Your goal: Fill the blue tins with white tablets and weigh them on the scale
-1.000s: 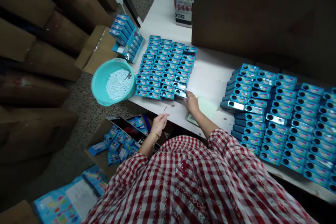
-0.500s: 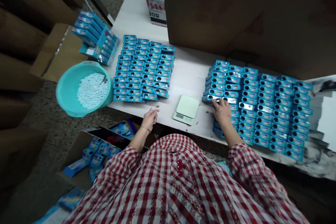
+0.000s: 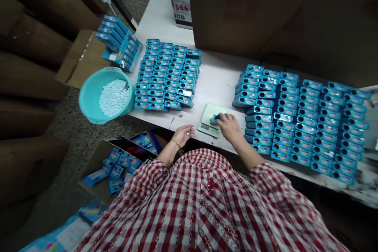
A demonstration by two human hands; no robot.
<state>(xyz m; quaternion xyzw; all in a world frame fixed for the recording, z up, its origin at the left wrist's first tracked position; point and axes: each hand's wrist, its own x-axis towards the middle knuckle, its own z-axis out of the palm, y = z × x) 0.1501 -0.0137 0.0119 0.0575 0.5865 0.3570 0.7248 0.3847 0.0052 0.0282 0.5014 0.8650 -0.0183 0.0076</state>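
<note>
My right hand [image 3: 230, 128] grips a small blue box [image 3: 216, 119] by its upper end, over the plate of a pale green digital scale [image 3: 210, 111]. A dark round opening shows in the box's top. Whether the box rests on the plate cannot be made out. Left of the scale, my left hand [image 3: 182, 136] is half curled at the table's front edge, with a small white pellet [image 3: 187, 133] at its fingers. Similar white pellets [image 3: 114, 98] lie in a turquoise basin [image 3: 88, 104] farther left.
Rows of blue boxes stand on the white table [image 3: 214, 75], a left group [image 3: 167, 76] and a larger right group [image 3: 298, 122]. A big cardboard carton [image 3: 248, 12] blocks the back. Below the table's front edge, an open carton [image 3: 94, 161] holds blue packs.
My right hand has lifted a blue box from the front of the right group and brought it left onto or just above the scale. My left hand has moved slightly right, nearer the scale.
</note>
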